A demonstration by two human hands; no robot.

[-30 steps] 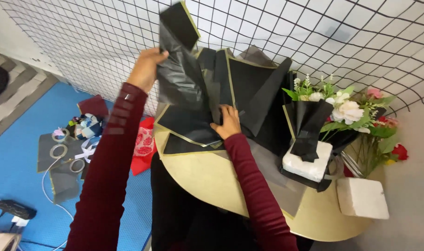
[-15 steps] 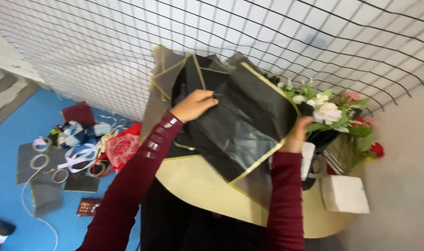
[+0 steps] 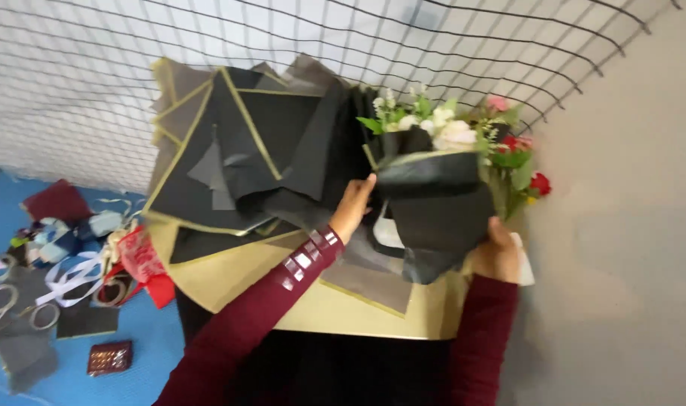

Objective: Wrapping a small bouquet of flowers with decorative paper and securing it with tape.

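Both of my hands hold a black wrapping sheet with a gold edge against a flower bouquet of white, pink and red blooms. My left hand grips the sheet's left side. On the sheet's lower right corner sits my right hand. The sheet curls around the front of the bouquet and hides its stems. Both sleeves are dark red.
A pile of black gold-edged wrapping sheets lies on a round gold table. A wire grid panel stands behind. Ribbons, tape rolls and scraps lie on the blue floor at the left. A grey wall is at the right.
The black sheet was spread wide between both hands; now it is brought right and curled around the bouquet. The view has shifted right.
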